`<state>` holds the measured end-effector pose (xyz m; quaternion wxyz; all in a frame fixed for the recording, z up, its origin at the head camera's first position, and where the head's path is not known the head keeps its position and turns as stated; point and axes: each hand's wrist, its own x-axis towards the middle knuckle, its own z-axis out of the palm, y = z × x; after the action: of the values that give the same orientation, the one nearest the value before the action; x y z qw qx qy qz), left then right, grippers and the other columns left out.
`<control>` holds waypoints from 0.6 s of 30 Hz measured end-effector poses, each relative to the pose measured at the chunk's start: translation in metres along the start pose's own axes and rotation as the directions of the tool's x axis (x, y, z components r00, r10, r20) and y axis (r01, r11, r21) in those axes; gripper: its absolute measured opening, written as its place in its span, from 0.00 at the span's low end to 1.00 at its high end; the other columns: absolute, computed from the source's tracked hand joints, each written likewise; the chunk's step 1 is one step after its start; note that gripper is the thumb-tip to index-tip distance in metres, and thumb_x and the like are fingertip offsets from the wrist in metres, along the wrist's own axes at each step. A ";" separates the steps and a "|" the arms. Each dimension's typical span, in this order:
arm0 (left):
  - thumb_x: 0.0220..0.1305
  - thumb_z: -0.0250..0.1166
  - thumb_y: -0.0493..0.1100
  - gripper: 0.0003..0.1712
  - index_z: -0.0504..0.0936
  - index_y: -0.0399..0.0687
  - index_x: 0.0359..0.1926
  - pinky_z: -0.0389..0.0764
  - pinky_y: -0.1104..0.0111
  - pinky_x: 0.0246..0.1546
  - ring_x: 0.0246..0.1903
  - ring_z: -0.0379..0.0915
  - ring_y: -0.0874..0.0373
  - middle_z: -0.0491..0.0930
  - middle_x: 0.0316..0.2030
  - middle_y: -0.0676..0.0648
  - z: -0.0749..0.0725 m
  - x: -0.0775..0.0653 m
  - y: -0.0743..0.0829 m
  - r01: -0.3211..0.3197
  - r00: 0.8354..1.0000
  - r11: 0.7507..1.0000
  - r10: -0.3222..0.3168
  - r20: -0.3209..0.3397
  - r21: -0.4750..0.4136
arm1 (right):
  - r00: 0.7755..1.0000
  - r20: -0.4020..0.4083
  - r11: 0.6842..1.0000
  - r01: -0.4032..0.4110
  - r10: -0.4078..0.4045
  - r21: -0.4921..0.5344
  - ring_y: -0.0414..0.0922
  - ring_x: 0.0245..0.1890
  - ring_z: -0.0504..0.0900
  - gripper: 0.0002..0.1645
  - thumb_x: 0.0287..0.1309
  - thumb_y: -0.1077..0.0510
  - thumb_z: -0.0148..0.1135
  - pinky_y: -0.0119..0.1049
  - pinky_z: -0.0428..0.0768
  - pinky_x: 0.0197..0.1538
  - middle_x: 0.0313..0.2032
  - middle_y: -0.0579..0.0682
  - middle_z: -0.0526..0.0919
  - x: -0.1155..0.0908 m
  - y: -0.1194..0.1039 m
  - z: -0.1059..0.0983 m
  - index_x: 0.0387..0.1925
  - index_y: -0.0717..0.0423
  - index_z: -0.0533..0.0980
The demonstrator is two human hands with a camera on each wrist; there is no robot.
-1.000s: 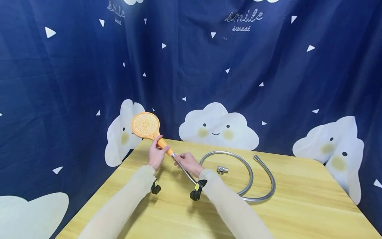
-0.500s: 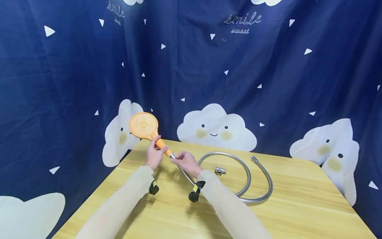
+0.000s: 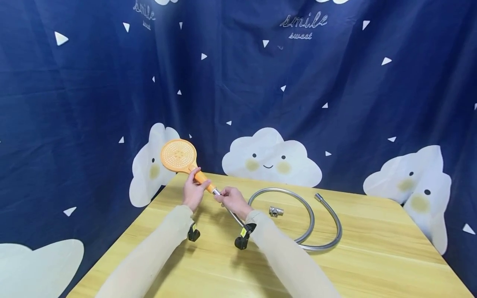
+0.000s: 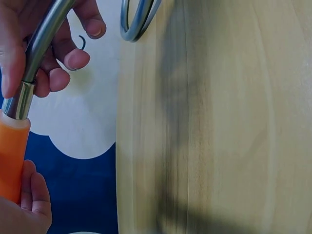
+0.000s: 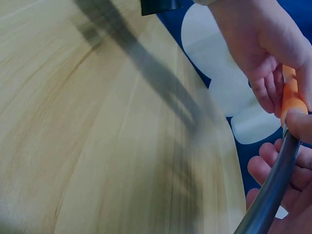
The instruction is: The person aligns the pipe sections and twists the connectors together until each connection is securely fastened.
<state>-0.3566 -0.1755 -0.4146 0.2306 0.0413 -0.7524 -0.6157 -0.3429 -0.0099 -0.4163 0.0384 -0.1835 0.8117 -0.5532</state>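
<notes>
you have the orange shower head point(image 3: 179, 155) raised near the far left corner of the desk point(image 3: 376, 256), tilted, its pale dotted face toward you and its handle point(image 3: 201, 178) slanting down to the right. your left hand point(image 3: 192, 194) is clamped round that handle, fingers curled about it. your right hand point(image 3: 232, 200) pinches the grey metal hose point(image 4: 45, 41) at its end, by the end sleeve point(image 4: 22, 100), which meets the white collar point(image 4: 14, 122) at the foot of the handle; whether any thread has caught, you cannot tell from here.

expect the shower head to be light and stiff, most likely hollow plastic, but with its bulk in the wide disc, so it may want to roll or tip in your grip. the handle looks smooth and could slip under a twist; hold it low, close to the collar, and leave the dotted face alone. the hose should bend easily yet spring back, and the length looping over the desk to its free end point(image 3: 318, 197) will probably drag or twist against you. so take it by the rigid sleeve rather than the flexible part: it looks like hard polished metal, sturdy but slick, best held between thumb and fingertips, in line with the handle. the small metal tee fitting point(image 3: 276, 212) lies on the desk, inside the hose's curve.
</notes>
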 end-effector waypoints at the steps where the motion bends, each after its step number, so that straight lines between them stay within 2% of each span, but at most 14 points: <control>1: 0.62 0.70 0.35 0.37 0.69 0.51 0.71 0.75 0.74 0.38 0.44 0.74 0.50 0.75 0.52 0.38 -0.001 0.000 0.000 -0.002 1.000 1.000 0.002 0.003 -0.001 | 1.000 0.010 1.000 -0.003 0.003 0.017 0.54 0.31 0.83 0.12 0.64 0.56 0.65 0.35 0.77 0.34 0.30 0.52 0.84 0.000 0.000 0.001 0.32 0.63 0.79; 4: 0.62 0.70 0.35 0.37 0.69 0.52 0.71 0.75 0.74 0.39 0.45 0.74 0.49 0.75 0.52 0.37 -0.002 -0.001 0.002 -0.013 1.000 1.000 0.013 0.014 -0.003 | 0.999 0.043 0.996 -0.009 0.005 0.088 0.64 0.39 0.83 0.14 0.69 0.56 0.60 0.47 0.83 0.43 0.36 0.62 0.86 0.001 0.002 0.001 0.36 0.66 0.80; 8: 0.63 0.70 0.36 0.37 0.69 0.52 0.71 0.75 0.73 0.39 0.45 0.75 0.48 0.75 0.52 0.38 0.001 -0.003 0.004 -0.008 1.000 1.000 0.007 0.017 0.002 | 0.995 0.101 0.990 -0.032 0.019 0.135 0.66 0.42 0.83 0.19 0.74 0.54 0.54 0.57 0.81 0.53 0.39 0.68 0.85 0.002 0.006 -0.001 0.40 0.68 0.81; 11: 0.63 0.70 0.36 0.37 0.69 0.53 0.71 0.75 0.72 0.38 0.45 0.75 0.49 0.75 0.52 0.39 0.002 -0.004 0.004 0.005 1.000 1.000 -0.005 0.020 0.004 | 0.992 0.116 0.990 -0.057 0.042 0.131 0.66 0.42 0.83 0.21 0.75 0.52 0.53 0.58 0.79 0.54 0.39 0.66 0.86 0.002 0.007 -0.003 0.41 0.67 0.82; 15: 0.63 0.71 0.36 0.37 0.69 0.54 0.71 0.75 0.72 0.39 0.45 0.75 0.49 0.76 0.52 0.39 0.003 -0.003 0.004 0.002 1.000 1.000 -0.002 0.015 0.004 | 0.995 0.091 0.991 -0.057 0.046 0.122 0.67 0.43 0.83 0.21 0.72 0.50 0.57 0.58 0.80 0.53 0.37 0.63 0.86 0.001 0.006 -0.004 0.45 0.66 0.82; 18: 0.63 0.70 0.36 0.37 0.69 0.53 0.71 0.75 0.71 0.41 0.46 0.75 0.48 0.76 0.52 0.38 0.003 -0.001 0.004 0.002 1.000 1.000 -0.002 0.018 0.006 | 0.998 0.046 0.995 -0.034 0.030 0.089 0.59 0.35 0.84 0.20 0.66 0.49 0.65 0.47 0.83 0.42 0.34 0.55 0.84 0.001 0.007 -0.003 0.45 0.64 0.81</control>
<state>-0.3555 -0.1717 -0.4112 0.2234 0.0372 -0.7562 -0.6139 -0.3469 -0.0052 -0.4216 0.0736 -0.1810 0.7878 -0.5841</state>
